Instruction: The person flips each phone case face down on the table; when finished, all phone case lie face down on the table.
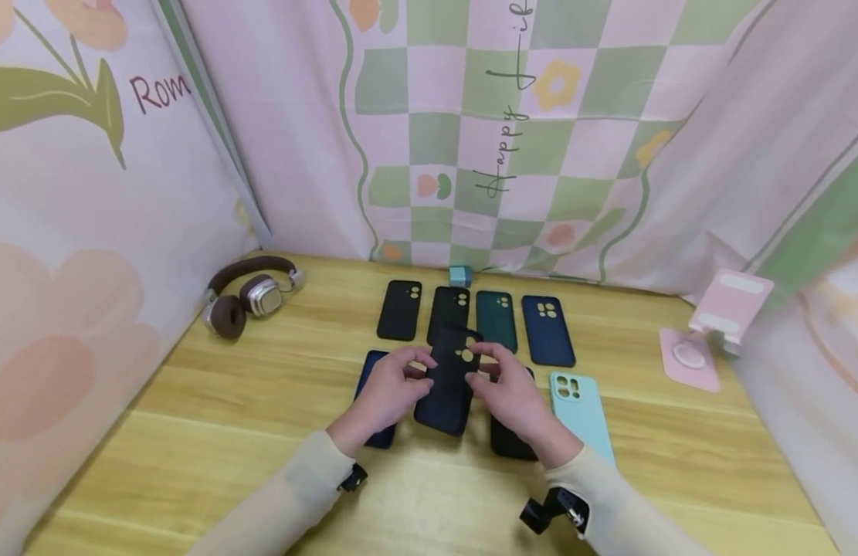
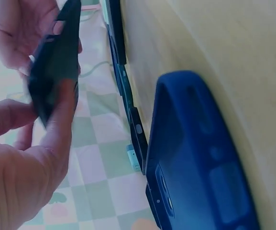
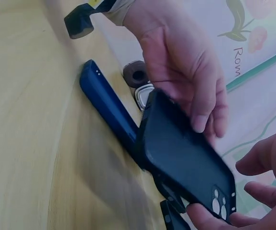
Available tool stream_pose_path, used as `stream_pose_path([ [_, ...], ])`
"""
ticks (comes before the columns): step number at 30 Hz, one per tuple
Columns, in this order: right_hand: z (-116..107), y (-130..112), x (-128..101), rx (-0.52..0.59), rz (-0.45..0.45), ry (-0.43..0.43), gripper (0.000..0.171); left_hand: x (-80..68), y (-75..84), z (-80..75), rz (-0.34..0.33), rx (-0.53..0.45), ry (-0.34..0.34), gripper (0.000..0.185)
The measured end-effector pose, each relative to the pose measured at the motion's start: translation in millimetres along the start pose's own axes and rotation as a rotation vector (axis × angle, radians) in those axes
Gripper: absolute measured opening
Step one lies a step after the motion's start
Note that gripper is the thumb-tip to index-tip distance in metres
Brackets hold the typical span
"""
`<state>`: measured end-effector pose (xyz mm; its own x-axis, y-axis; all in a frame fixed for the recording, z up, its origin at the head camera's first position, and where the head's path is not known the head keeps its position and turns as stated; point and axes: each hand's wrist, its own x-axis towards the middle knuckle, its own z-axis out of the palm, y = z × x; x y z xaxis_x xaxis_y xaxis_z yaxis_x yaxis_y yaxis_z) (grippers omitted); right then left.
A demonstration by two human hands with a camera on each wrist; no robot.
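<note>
The left hand point(image 1: 394, 386) and right hand point(image 1: 508, 386) pinch opposite long edges of a dark phone case point(image 1: 445, 398) between fingers and thumb, holding it tilted above the tabletop point(image 1: 429, 494), camera cutouts toward the far side. A dark blue case point(image 1: 381, 439) lies beneath the left hand, a black case point(image 1: 508, 440) beneath the right, with a mint case point(image 1: 587, 413) just right. Four cases point(image 1: 399, 310) form a far row; headphones point(image 1: 262, 296) lie far left.

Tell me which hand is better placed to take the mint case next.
Probably the right hand: the mint case lies beside it, while the left hand is farther, beyond the held dark case.
</note>
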<state>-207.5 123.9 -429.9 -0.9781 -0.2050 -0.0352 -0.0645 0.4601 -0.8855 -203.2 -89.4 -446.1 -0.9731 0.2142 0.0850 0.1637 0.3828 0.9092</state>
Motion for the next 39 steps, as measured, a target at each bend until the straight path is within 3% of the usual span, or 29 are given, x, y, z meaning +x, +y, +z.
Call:
stream_pose_path([
  [5,0,0,2,0.015,-0.026,0.017,0.042,-1.7,4.4,1.1,0.031,-0.098,0.039,0.019],
  [11,2,-3,3,-0.01,-0.043,0.065,0.041,-1.7,6.8,3.5,0.011,-0.183,0.05,0.021],
  [22,4,-1,5,0.197,-0.117,0.012,0.056,-2.9,15.0,2.6,0.058,-0.172,-0.051,0.017],
  [29,10,0,4,0.126,-0.229,-0.046,0.051,-0.8,12.0,11.5,0.033,-0.388,-0.199,0.03],
  [33,11,0,4,0.145,-0.17,-0.053,0.041,0.1,11.8,13.7,0.059,-0.292,-0.21,0.036],
  [36,9,2,3,0.195,-0.086,-0.017,0.038,-0.1,12.1,11.3,0.064,-0.184,-0.182,0.035],
  [39,7,1,4,0.203,-0.066,0.016,0.037,-0.3,11.9,8.2,0.051,-0.131,-0.168,0.031],
])
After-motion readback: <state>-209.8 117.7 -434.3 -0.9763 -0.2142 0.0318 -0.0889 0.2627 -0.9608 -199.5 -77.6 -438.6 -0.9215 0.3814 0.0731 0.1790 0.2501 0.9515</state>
